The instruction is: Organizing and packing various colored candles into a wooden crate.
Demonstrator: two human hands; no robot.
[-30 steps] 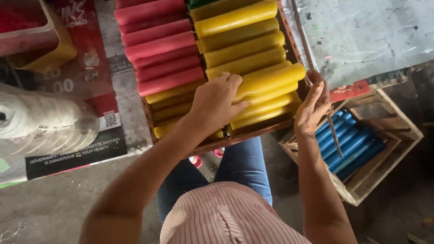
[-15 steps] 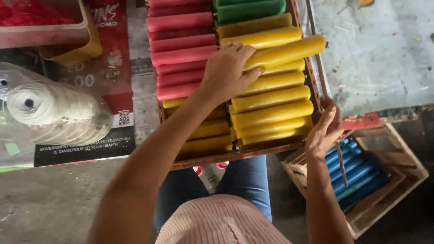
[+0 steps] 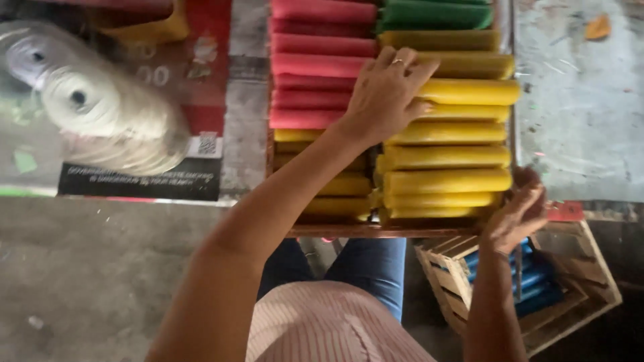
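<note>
Head view: I see left hand (image 3: 389, 94) flat, fingers spread wide, palm down on yellow sticks (image 3: 446, 157) in wooden tray (image 3: 376, 230) — grip holds nothing. Pink sticks (image 3: 315, 67) just left of it, green sticks (image 3: 436, 15) beyond fingertips. Right hand (image 3: 520, 211) at tray's near right corner, fingers loosely curled against edge — can't tell if clasping. Wooden crate (image 3: 570, 315) with blue sticks (image 3: 537, 285) below it. Thread spools (image 3: 100, 114) far left on worktop (image 3: 583, 121).

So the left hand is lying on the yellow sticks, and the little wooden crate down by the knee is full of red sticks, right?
Not quite. The head view shows the left hand on the yellow sticks, but the small wooden crate by the knee holds blue sticks, not red. The red sticks lie in the tray beside the yellow ones.
</note>
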